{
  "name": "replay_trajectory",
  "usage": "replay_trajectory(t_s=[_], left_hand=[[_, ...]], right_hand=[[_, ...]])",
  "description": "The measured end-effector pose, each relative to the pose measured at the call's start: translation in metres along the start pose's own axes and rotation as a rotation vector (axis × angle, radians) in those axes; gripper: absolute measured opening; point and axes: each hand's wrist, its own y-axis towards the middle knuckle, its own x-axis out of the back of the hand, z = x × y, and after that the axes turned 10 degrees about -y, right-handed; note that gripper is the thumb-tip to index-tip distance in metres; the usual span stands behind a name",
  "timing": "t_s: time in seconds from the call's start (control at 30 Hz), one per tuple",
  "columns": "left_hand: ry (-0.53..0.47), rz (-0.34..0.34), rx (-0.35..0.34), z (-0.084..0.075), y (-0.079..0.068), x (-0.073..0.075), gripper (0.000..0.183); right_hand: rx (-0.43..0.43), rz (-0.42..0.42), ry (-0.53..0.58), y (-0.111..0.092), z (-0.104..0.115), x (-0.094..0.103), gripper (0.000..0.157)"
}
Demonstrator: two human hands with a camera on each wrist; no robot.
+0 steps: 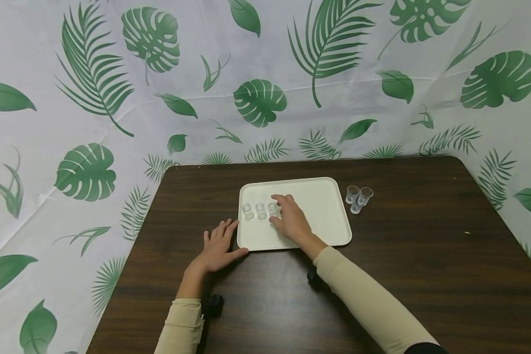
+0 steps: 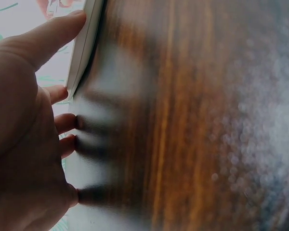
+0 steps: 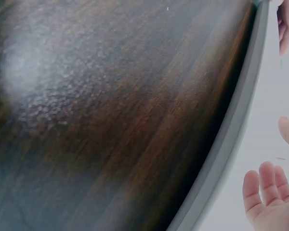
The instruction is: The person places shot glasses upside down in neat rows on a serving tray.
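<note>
A cream tray (image 1: 311, 209) lies on the dark wooden table. Three small clear shot glasses stand in a row at its left: a left one (image 1: 248, 212), a middle one (image 1: 261, 212) and a right one (image 1: 272, 209). My right hand (image 1: 294, 221) reaches over the tray, its thumb and forefinger spread on either side of the right glass. In the right wrist view, the fingers (image 3: 266, 192) are apart from the thumb. My left hand (image 1: 219, 250) rests at the tray's near left corner, fingers spread, with thumb and forefinger at the rim (image 2: 82, 53).
Three more clear shot glasses (image 1: 358, 197) stand bunched on the table (image 1: 425, 236) just right of the tray. A white cloth with green leaf prints (image 1: 217, 128) hangs behind the table and along its sides.
</note>
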Motion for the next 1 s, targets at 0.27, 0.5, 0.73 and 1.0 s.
replay_trajectory(t_s=[0.27, 0.5, 0.73, 1.0], left_hand=[[-0.004, 0.003, 0.004, -0.001, -0.001, 0.0, 0.088], [-0.004, 0.012, 0.012, -0.003, 0.0, 0.002, 0.091], [-0.003, 0.011, 0.0, -0.003, 0.0, 0.002, 0.091], [0.007, 0.007, -0.01, -0.004, 0.0, 0.002, 0.089]], right_hand=[[-0.035, -0.001, 0.071, -0.008, -0.002, 0.011, 0.065], [-0.042, -0.041, 0.125, -0.014, -0.007, 0.024, 0.068], [-0.108, -0.095, 0.173, -0.027, -0.02, 0.035, 0.069], [-0.097, -0.28, 0.27, -0.044, -0.038, 0.054, 0.058]])
